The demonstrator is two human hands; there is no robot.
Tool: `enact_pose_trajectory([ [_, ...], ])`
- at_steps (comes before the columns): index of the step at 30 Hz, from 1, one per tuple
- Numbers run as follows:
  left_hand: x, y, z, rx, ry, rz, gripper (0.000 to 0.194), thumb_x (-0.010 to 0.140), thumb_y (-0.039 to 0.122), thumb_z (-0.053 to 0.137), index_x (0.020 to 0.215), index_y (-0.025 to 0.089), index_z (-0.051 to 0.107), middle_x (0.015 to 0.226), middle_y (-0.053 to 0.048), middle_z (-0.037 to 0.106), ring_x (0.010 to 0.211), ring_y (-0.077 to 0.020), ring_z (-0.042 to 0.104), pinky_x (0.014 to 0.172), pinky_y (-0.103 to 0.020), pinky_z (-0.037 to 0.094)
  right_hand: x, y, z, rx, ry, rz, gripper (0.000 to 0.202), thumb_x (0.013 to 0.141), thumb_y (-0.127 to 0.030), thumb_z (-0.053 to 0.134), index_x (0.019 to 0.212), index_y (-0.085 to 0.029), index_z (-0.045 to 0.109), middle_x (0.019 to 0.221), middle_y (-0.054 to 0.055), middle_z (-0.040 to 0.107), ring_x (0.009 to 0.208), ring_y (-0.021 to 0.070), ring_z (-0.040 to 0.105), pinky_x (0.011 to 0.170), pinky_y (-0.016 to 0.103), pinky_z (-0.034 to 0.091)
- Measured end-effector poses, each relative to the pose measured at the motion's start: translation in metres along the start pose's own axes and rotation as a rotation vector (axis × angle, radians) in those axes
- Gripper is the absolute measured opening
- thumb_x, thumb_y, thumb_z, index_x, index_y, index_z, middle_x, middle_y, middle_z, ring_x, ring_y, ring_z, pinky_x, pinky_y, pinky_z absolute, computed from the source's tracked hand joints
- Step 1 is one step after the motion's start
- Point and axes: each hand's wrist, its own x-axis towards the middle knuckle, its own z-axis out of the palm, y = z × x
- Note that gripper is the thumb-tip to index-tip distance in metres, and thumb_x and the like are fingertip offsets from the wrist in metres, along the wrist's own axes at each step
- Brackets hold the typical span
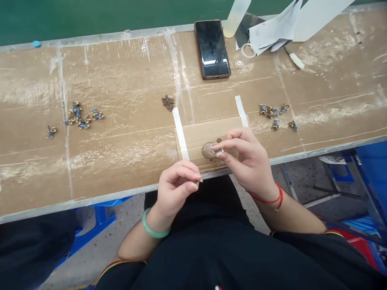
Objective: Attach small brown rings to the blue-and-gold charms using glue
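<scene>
My right hand (246, 159) pinches a tiny blue and yellow figure (219, 150) between thumb and fingertips, pressing it against a small round brown pad (208, 150). The pad lies on a cardboard piece (196, 137) taped to the bench near its front edge. My left hand (177, 187), with a green bangle on the wrist, hovers just off the front edge with fingers curled and nothing visible in it. A red string circles my right wrist.
Small blue figures lie in a group at left (79, 117) and another at right (274, 112). A dark cluster of tiny brown parts (168, 102) sits mid-bench. A phone (212, 48), a plastic bottle (236, 16), papers (278, 28) and a small brush (294, 59) lie at the back.
</scene>
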Motion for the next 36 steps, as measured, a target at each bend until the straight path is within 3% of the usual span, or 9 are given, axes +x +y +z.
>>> enact_pose_trajectory([
  [6, 0.000, 0.001, 0.002, 0.052, 0.046, -0.016, 0.023, 0.092, 0.045, 0.095, 0.086, 0.025, 0.084, 0.078, 0.000, 0.067, 0.055, -0.0078, 0.049, 0.055, -0.024, 0.048, -0.002, -0.003, -0.004, -0.010, 0.040, -0.020, 0.013, 0.104, -0.040, 0.078, 0.102, -0.033, 0.088, 0.094, 0.005, 0.061, 0.096, 0.0251, 0.062, 0.093, 0.047, 0.055],
  [13, 0.000, 0.002, 0.006, 0.067, 0.121, 0.006, 0.017, 0.091, 0.042, 0.096, 0.090, 0.027, 0.087, 0.080, 0.000, 0.069, 0.059, -0.0084, 0.053, 0.058, -0.023, 0.050, -0.007, -0.009, -0.007, -0.066, 0.060, -0.096, 0.008, 0.101, -0.030, 0.081, 0.104, -0.034, 0.087, 0.094, 0.004, 0.066, 0.094, 0.0242, 0.064, 0.090, 0.046, 0.053],
  [17, 0.004, 0.006, 0.017, 0.115, 0.202, 0.008, 0.022, 0.088, 0.045, 0.098, 0.087, 0.027, 0.087, 0.079, -0.001, 0.071, 0.060, -0.0094, 0.055, 0.058, -0.024, 0.052, -0.009, -0.022, -0.001, 0.257, 0.177, -0.003, 0.010, 0.105, -0.043, 0.078, 0.102, -0.035, 0.084, 0.095, 0.004, 0.065, 0.088, 0.0219, 0.064, 0.078, 0.041, 0.056],
  [19, 0.007, 0.007, 0.026, 0.120, 0.208, 0.026, 0.018, 0.089, 0.044, 0.098, 0.090, 0.029, 0.088, 0.083, -0.001, 0.073, 0.063, -0.0099, 0.059, 0.061, -0.025, 0.055, -0.009, -0.030, 0.003, 0.499, 0.163, 0.045, 0.019, 0.107, -0.052, 0.075, 0.100, -0.036, 0.082, 0.097, 0.003, 0.067, 0.085, 0.0209, 0.065, 0.077, 0.040, 0.060],
  [22, 0.011, 0.007, 0.041, 0.112, 0.174, 0.058, 0.010, 0.092, 0.039, 0.096, 0.098, 0.033, 0.090, 0.091, -0.001, 0.078, 0.073, -0.0115, 0.069, 0.066, -0.024, 0.059, -0.011, -0.043, 0.012, 0.773, 0.119, 0.161, 0.019, 0.105, -0.057, 0.077, 0.100, -0.039, 0.079, 0.105, 0.001, 0.075, 0.089, 0.0206, 0.071, 0.079, 0.041, 0.066],
  [26, 0.013, 0.006, 0.054, 0.097, 0.151, 0.137, 0.011, 0.094, 0.037, 0.094, 0.105, 0.036, 0.091, 0.096, -0.001, 0.082, 0.092, -0.0157, 0.079, 0.079, -0.026, 0.066, -0.016, -0.059, 0.023, 0.992, 0.181, 0.318, 0.017, 0.098, -0.057, 0.086, 0.096, -0.040, 0.084, 0.103, -0.002, 0.082, 0.108, 0.0204, 0.079, 0.093, 0.038, 0.070],
  [30, 0.012, 0.005, 0.058, 0.093, 0.143, 0.171, 0.013, 0.095, 0.033, 0.094, 0.108, 0.035, 0.091, 0.100, -0.001, 0.084, 0.105, -0.0170, 0.082, 0.093, -0.028, 0.068, -0.018, -0.066, 0.027, 1.097, 0.170, 0.306, 0.011, 0.099, -0.051, 0.087, 0.099, -0.041, 0.088, 0.099, -0.006, 0.086, 0.107, 0.0134, 0.080, 0.102, 0.028, 0.068],
  [36, 0.011, 0.006, 0.063, 0.019, 0.110, 0.150, 0.013, 0.096, 0.033, 0.093, 0.108, 0.037, 0.091, 0.100, 0.002, 0.084, 0.093, -0.0115, 0.080, 0.085, -0.022, 0.067, -0.018, -0.066, 0.030, 1.028, 0.243, 0.173, 0.006, 0.099, -0.044, 0.088, 0.102, -0.038, 0.089, 0.101, -0.006, 0.088, 0.106, 0.0122, 0.080, 0.105, 0.025, 0.067],
])
